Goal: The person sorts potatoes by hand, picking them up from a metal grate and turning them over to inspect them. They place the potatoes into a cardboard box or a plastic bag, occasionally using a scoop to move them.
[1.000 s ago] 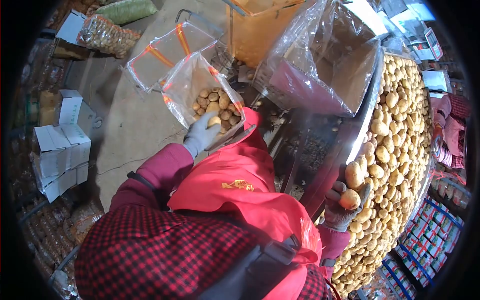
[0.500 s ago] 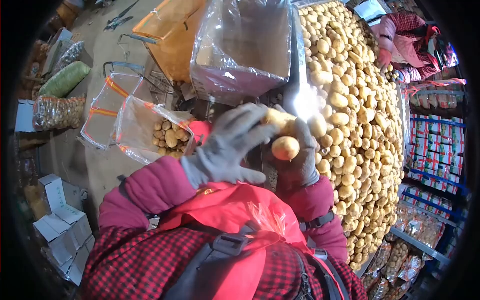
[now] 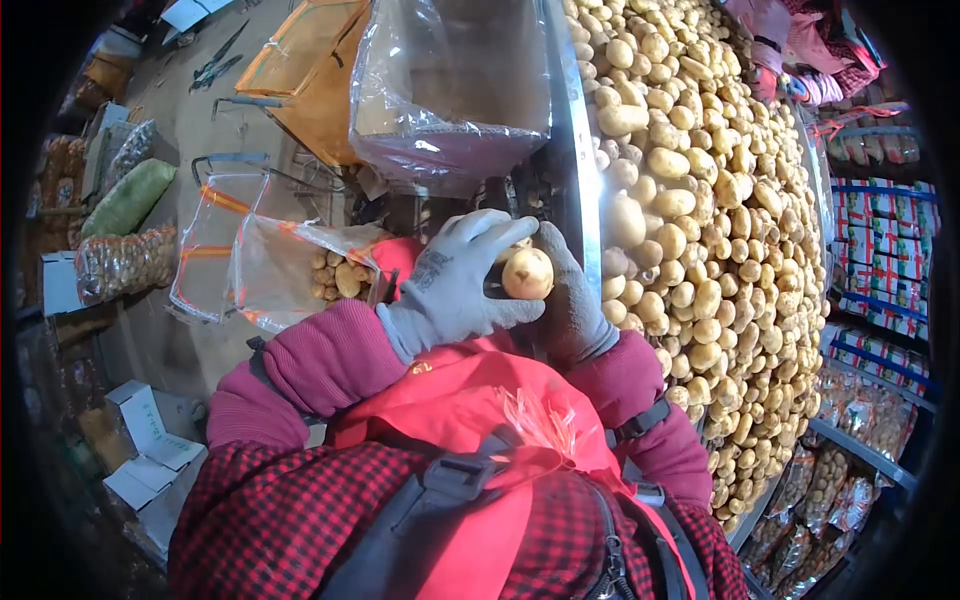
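Note:
Both of my hands wear grey gloves and meet in front of my red apron. My left hand (image 3: pixel 460 280) curls its fingers and thumb around a round yellow potato (image 3: pixel 527 274). Pressed close to the potato's right side is my right hand (image 3: pixel 570 300), its fingers partly hidden behind the potato. Part of another potato shows between the hands, just above the round one. To the right, a large heap of potatoes (image 3: pixel 700 230) lies behind the metal edge (image 3: pixel 583 160) of a table.
A plastic-lined box (image 3: pixel 455 150) stands ahead, beside an orange-lined crate (image 3: pixel 325 100). Left of my hands, a clear bag (image 3: pixel 290 255) holds several potatoes. White cartons (image 3: pixel 150 450) lie at lower left. A co-worker's sleeve (image 3: pixel 765 50) shows at upper right.
My hands have come together and shifted left, away from the heap. The left hand, spread before, now closes around the potato. The co-worker appears higher in view.

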Demonstrator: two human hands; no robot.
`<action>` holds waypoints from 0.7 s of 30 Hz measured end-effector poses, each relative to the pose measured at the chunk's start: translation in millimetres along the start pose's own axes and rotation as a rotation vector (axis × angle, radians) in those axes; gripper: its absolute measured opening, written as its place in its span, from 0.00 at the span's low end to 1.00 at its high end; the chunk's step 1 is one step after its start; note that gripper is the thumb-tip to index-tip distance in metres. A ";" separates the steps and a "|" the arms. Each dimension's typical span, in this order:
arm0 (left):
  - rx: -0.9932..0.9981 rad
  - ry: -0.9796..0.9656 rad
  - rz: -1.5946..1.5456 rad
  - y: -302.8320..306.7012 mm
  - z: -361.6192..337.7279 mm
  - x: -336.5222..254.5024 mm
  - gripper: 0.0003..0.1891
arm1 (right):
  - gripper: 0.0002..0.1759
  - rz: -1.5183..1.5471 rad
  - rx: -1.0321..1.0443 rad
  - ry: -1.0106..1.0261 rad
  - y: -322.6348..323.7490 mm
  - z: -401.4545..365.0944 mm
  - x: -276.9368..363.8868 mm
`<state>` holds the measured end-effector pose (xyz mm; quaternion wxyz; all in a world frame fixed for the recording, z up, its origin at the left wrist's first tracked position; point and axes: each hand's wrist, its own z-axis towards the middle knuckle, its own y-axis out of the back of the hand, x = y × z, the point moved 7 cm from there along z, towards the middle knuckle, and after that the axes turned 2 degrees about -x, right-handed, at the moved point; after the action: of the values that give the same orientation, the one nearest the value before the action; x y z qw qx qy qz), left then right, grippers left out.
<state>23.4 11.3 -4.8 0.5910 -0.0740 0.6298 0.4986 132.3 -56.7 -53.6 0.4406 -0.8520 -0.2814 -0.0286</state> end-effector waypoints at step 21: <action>0.092 0.480 -1.017 2.2 -18.9 60.6 0.38 | 0.35 -0.246 0.068 -0.331 -7.9 -14.4 -12.9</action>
<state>-8.4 28.9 -57.0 0.5996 -0.4538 0.6528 0.0919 120.4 -70.0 -42.9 0.4099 -0.7890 -0.4527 0.0676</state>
